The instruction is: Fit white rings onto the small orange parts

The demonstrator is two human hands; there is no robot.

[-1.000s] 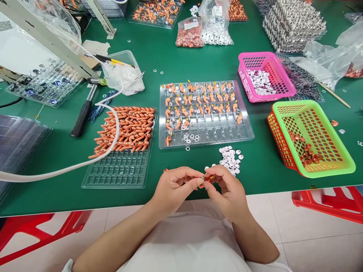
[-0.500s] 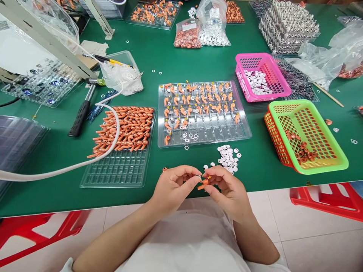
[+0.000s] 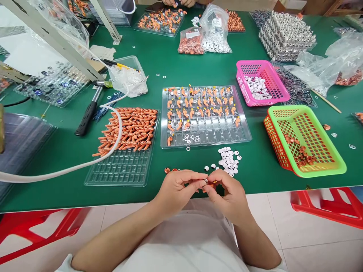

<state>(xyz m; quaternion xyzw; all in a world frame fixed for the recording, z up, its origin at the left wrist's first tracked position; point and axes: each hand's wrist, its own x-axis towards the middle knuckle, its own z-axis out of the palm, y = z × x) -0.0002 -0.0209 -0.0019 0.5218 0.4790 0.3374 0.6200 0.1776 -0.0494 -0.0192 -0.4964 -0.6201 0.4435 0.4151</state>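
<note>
My left hand (image 3: 177, 190) is closed, pinching a small silvery ring-like piece (image 3: 204, 181) between thumb and forefinger. My right hand (image 3: 231, 194) pinches a small orange curved part (image 3: 211, 185) with a yellow tab. The two pieces meet at the fingertips, which hide most of both. Just beyond the right hand lies a pile of white discs (image 3: 228, 161). Several copper-coloured caps (image 3: 167, 170) lie beside the left hand's knuckles. Farther off, a clear tray (image 3: 221, 140) holds rows of similar orange curved parts and some loose white rings (image 3: 191, 139).
Orange tubes (image 3: 130, 128) fill much of a clear tray (image 3: 116, 177) on the left, crossed by a white hose (image 3: 70, 170). A hammer (image 3: 86, 117) lies behind it. Pink (image 3: 262, 100) and green (image 3: 323, 173) baskets stand right. A co-worker's hands (image 3: 178, 3) show at the far edge.
My fingertips have come closer together, bringing the ring-like piece against the orange part. The view has shifted slightly, and a co-worker's hands now show at the top.
</note>
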